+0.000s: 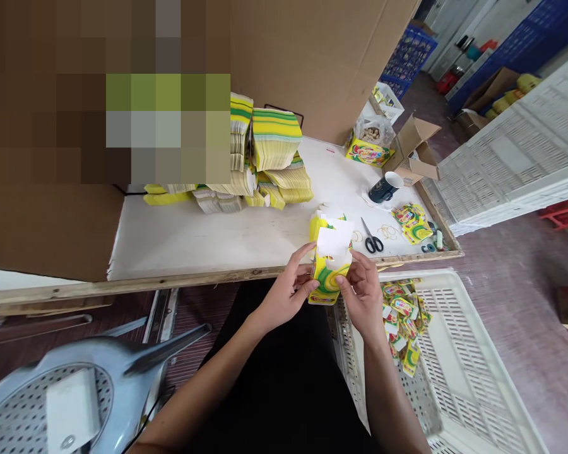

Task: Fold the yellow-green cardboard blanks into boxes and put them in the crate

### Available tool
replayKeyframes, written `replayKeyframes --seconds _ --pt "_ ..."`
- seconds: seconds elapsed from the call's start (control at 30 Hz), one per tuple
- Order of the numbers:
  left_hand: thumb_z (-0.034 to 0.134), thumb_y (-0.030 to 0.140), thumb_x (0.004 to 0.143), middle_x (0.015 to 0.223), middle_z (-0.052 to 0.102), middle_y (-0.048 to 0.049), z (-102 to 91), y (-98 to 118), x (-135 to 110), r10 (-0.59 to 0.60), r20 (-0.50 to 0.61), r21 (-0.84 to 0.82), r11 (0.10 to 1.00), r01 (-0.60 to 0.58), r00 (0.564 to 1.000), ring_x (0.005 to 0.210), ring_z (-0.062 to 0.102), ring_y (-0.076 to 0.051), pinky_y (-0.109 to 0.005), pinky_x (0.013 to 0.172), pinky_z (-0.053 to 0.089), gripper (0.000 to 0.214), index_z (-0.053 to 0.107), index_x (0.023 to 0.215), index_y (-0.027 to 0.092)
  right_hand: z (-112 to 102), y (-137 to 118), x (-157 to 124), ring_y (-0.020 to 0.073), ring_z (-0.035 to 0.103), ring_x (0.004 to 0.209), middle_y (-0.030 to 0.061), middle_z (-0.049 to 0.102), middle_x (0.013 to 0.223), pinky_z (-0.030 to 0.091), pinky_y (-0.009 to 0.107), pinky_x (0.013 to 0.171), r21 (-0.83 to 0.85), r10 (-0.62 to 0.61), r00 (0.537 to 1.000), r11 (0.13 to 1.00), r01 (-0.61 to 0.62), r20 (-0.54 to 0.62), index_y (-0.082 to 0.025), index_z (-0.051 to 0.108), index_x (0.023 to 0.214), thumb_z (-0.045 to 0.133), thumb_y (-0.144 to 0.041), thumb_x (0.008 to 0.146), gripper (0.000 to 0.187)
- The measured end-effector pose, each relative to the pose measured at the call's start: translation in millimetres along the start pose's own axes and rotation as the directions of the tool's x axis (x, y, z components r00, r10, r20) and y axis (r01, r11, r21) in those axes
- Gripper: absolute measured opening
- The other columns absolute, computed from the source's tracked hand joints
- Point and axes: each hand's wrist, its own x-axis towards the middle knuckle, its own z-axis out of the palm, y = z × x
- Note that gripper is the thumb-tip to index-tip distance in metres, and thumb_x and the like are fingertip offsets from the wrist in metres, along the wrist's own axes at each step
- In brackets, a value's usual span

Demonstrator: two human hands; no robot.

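Observation:
A small yellow-and-green printed carton (330, 265) with white open flaps is held upright between both my hands, just over the table's front edge (246, 275). My left hand (289, 291) grips its left side with fingers curled. My right hand (365, 291) grips its right side, thumb on the front face. Tall stacks of flat yellow-green carton blanks (265, 157) sit at the back of the white table.
Black-handled scissors (372, 241), rubber bands (388, 231), a dark mug (384, 188) and a small pile of printed packets (413, 222) lie at the table's right. A white plastic crate (459, 353) below holds folded cartons (403, 321). A grey chair (76, 384) stands lower left; cardboard sheets behind.

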Motion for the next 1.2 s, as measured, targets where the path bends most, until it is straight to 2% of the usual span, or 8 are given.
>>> replayKeyframes --seconds 0.27,0.47,0.6,0.7,0.83,0.9,1.03,1.2 --pt "0.064 0.032 0.089 0.131 0.063 -0.0118 2.9 2 -5 0.006 0.071 -0.158 0.987 0.005 0.997 0.108 0.067 -0.022 -0.033 0.092 0.054 0.075 0.023 0.152 0.03 -14 -5 2 0.016 0.06 0.081 0.0036 0.062 0.098 0.051 0.028 0.069 0.022 -0.027 0.993 0.999 0.025 0.118 -0.03 0.053 0.137 0.059 -0.033 0.094 0.043" --pt "0.065 0.031 0.088 0.106 0.069 -0.0067 2.7 3 -5 -0.026 0.167 -0.199 0.978 0.059 0.986 0.086 0.067 -0.014 -0.024 0.078 0.053 0.041 0.048 0.123 0.022 -20 -11 5 0.0146 0.057 0.075 0.0019 0.062 0.088 0.044 0.025 0.063 -0.088 -0.012 0.983 0.996 0.028 0.184 -0.025 0.064 0.104 0.056 -0.032 0.096 0.013" --pt "0.072 0.029 0.083 0.094 0.066 -0.0025 4.7 -3 -3 -0.028 0.163 -0.177 0.983 0.057 0.986 0.079 0.063 -0.011 -0.021 0.073 0.051 0.036 0.049 0.11 0.02 -22 -17 10 0.0182 0.059 0.089 0.0041 0.063 0.09 0.045 0.03 0.075 -0.176 -0.132 0.976 0.971 0.162 0.173 -0.022 0.068 0.088 0.056 -0.028 0.096 0.016" --pt "0.073 0.029 0.082 0.101 0.067 -0.0048 6.6 -6 -2 -0.031 0.11 -0.173 0.984 0.049 0.993 0.081 0.066 -0.013 -0.023 0.074 0.052 0.046 0.046 0.118 0.022 -19 -14 10 0.0187 0.06 0.092 0.0047 0.064 0.097 0.047 0.031 0.078 -0.11 -0.125 0.987 0.985 0.136 0.105 -0.024 0.067 0.102 0.058 -0.028 0.096 0.012" --pt "0.072 0.032 0.083 0.114 0.068 -0.0098 6.5 -5 -2 -0.085 0.089 -0.182 0.978 0.101 0.992 0.088 0.07 -0.019 -0.029 0.077 0.055 0.085 0.017 0.148 0.031 -14 -5 8 0.0161 0.061 0.08 0.0046 0.066 0.105 0.049 0.029 0.069 0.012 -0.044 0.999 0.999 0.044 0.015 -0.031 0.045 0.141 0.063 -0.03 0.092 0.051" --pt "0.071 0.034 0.084 0.118 0.067 -0.012 5.3 -4 -2 -0.072 0.108 -0.138 0.987 0.086 0.992 0.096 0.07 -0.021 -0.03 0.08 0.055 0.078 0.025 0.147 0.027 -15 -4 9 0.0174 0.062 0.085 0.005 0.066 0.105 0.05 0.031 0.074 -0.043 -0.064 0.997 0.997 0.065 0.04 -0.031 0.052 0.137 0.062 -0.03 0.093 0.045" --pt "0.067 0.033 0.086 0.126 0.064 -0.012 3.7 -5 0 -0.021 0.064 -0.007 1.0 0.021 0.998 0.108 0.066 -0.023 -0.03 0.084 0.055 0.049 0.05 0.13 0.022 -23 -12 9 0.0235 0.057 0.107 0.008 0.062 0.107 0.047 0.037 0.088 -0.202 -0.181 0.981 0.96 0.192 0.071 -0.026 0.076 0.104 0.054 -0.038 0.097 0.026" --pt "0.065 0.031 0.087 0.132 0.062 -0.011 7.3 -11 -1 0.001 -0.009 0.05 0.999 0.0 1.0 0.106 0.067 -0.022 -0.031 0.084 0.056 0.047 0.051 0.132 0.024 -27 -20 8 0.0139 0.049 0.064 -0.0009 0.053 0.073 0.041 0.026 0.058 -0.241 0.044 0.978 0.97 0.006 0.202 -0.024 0.066 0.121 0.062 -0.039 0.091 0.034"
